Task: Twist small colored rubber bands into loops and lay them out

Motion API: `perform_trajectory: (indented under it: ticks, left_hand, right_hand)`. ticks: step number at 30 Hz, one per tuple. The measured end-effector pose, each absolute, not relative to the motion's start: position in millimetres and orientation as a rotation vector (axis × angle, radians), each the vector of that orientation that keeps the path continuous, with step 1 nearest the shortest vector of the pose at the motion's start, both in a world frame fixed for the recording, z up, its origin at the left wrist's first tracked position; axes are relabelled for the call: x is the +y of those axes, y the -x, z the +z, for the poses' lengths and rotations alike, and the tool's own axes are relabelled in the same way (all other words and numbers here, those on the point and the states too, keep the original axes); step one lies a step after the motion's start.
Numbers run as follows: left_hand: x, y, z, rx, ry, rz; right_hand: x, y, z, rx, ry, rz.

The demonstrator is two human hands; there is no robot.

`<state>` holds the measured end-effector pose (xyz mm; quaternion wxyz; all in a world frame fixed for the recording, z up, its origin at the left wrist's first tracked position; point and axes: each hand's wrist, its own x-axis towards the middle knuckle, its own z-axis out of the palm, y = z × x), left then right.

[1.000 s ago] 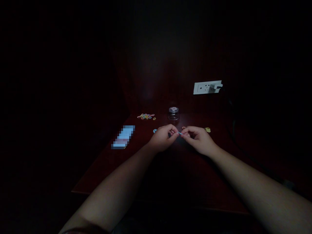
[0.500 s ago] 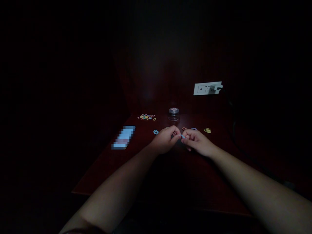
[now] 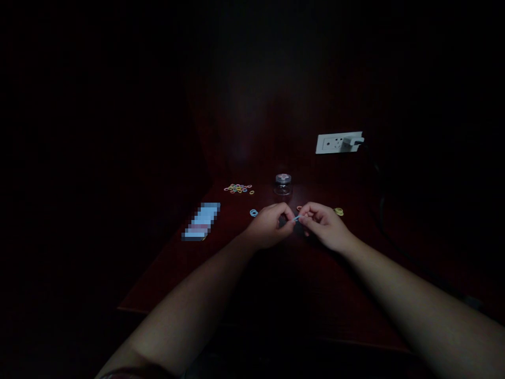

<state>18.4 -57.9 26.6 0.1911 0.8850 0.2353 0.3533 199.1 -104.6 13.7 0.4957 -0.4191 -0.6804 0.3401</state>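
- Blue band (image 3: 297,218), seen in the head view, is a thin, pale strip in the gap between the two hands, above the table (image 3: 165,284); its full outline is hidden by the fingers.
- Left hand (image 3: 270,225) pinches one end between thumb and fingertips, closed tight.
- Right hand (image 3: 325,225) pinches the other end likewise, its remaining fingers curled.
- Matching blue loops (image 3: 253,213) lie just beside the left hand, yellow loops (image 3: 339,212) behind the right.
- Mixed-colour loops (image 3: 239,188) lie scattered farther back, left of a lidded clear jar (image 3: 283,185).
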Motion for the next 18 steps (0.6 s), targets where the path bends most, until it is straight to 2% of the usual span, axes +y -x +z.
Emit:
perform_trajectory:
  ticks: [9, 18]
  left_hand:
    - [-53.3, -20.5, 21.0, 0.675, -2.366, 1.091]
    - [-51.3, -21.6, 19.3, 0.692, -2.316, 1.063]
  right_hand:
    - [-102.3, -200.7, 9.6, -1.714, 1.042, 0.694]
    - [-103.2, -199.4, 7.8, -1.729, 0.991, 0.772]
